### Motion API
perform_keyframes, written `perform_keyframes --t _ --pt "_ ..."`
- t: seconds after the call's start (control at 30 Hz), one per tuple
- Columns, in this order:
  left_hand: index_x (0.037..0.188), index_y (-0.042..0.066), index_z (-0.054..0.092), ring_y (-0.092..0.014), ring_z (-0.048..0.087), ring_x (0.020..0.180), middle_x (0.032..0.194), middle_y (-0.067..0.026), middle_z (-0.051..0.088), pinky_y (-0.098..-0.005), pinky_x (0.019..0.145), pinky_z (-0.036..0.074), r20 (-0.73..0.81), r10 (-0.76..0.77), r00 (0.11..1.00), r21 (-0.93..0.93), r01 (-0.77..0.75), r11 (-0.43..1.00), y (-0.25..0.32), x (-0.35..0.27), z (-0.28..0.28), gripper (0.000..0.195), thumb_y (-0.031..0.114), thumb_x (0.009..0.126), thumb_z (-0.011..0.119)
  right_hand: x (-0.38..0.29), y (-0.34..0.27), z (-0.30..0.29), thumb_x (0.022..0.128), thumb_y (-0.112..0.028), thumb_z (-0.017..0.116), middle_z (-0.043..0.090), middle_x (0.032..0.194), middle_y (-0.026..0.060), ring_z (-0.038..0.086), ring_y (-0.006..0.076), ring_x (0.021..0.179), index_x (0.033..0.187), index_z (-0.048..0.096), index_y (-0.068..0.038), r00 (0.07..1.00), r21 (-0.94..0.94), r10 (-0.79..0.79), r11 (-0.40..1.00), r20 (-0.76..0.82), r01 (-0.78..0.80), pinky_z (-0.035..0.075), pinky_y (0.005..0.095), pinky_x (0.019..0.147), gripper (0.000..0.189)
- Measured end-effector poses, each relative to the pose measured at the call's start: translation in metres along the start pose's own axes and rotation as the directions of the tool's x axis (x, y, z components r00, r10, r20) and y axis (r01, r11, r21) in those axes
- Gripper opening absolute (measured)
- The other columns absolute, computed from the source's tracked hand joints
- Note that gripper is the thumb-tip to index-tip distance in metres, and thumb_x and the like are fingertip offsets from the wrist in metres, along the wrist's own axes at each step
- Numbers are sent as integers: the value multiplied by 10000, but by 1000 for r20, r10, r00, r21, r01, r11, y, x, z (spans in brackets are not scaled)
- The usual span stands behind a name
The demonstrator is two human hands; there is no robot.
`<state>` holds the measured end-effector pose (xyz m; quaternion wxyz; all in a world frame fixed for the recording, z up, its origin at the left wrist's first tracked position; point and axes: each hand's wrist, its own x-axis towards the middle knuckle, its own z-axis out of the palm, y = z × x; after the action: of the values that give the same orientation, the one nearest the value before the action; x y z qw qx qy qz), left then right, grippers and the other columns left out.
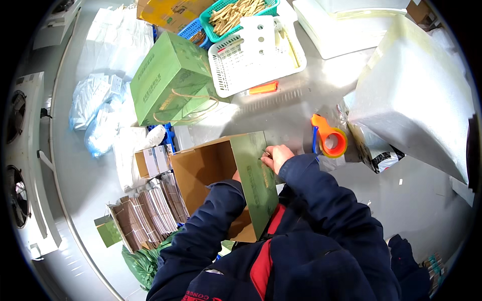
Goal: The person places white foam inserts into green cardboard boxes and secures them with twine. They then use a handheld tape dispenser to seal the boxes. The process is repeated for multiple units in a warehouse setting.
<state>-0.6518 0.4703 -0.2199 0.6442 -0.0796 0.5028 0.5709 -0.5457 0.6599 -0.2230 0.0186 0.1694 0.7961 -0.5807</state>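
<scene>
A green cardboard box (256, 188), open with its brown inside showing, lies tilted at the near edge of the metal table before me. My left hand (236, 176) reaches inside the box; only a bit of it shows past the sleeve, the fingers being hidden behind the green panel. At the outer face of that panel, my right hand (278, 158) pinches a thin dark cord or cord end between thumb and fingers. A finished green box (165, 79) with rope handles stands farther back on the left.
An orange tape dispenser (331, 141) lies right of the box. Behind are an orange cutter (263, 88), a white basket (220, 75) and a teal basket (214, 35) of brown pieces. Large white foam boxes (350, 37) fill the back right. Stacked cardboard (147, 214) stands at the left.
</scene>
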Motion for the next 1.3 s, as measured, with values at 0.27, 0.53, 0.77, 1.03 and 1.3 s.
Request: perform_keyframes --t 0.27,0.53,0.77,1.03,1.3 --pt "1186 40 682 -243 702 946 1105 -122 731 -364 787 565 -119 203 972 553 -105 826 -22 27 -81 266 216 1002 605 -7 -18 8 895 -144 534 675 807 140 705 337 779 878 599 -64 966 -518 -250 819 64 246 563 459 674 105" --pt "1121 37 706 -295 717 902 1020 -146 742 -398 767 564 -138 388 911 817 -117 565 -9 17 -57 267 227 936 673 -14 -5 13 921 -221 657 711 822 173 693 383 785 932 683 -67 988 -331 -145 936 -51 121 552 475 702 157" --pt "1080 45 726 -315 729 919 984 -171 749 -413 781 555 -64 475 878 931 -119 344 11 9 -22 317 248 840 773 -12 -5 7 904 -167 735 704 828 182 687 392 798 969 694 -26 996 -11 -80 997 -42 79 542 407 703 160" --pt "1036 15 710 -273 722 898 964 -183 744 -396 793 559 -84 428 900 926 -89 368 -23 28 -71 347 294 845 789 -17 -4 18 925 -182 729 704 786 158 694 240 710 950 683 14 997 150 78 986 1 -77 534 358 696 203" --pt "1190 43 638 -346 723 814 895 -125 680 -410 748 581 73 515 854 980 34 -194 -16 25 -24 507 428 869 715 -14 35 64 941 -196 720 734 799 87 692 150 741 940 684 23 972 237 175 962 -155 -136 552 326 724 222"
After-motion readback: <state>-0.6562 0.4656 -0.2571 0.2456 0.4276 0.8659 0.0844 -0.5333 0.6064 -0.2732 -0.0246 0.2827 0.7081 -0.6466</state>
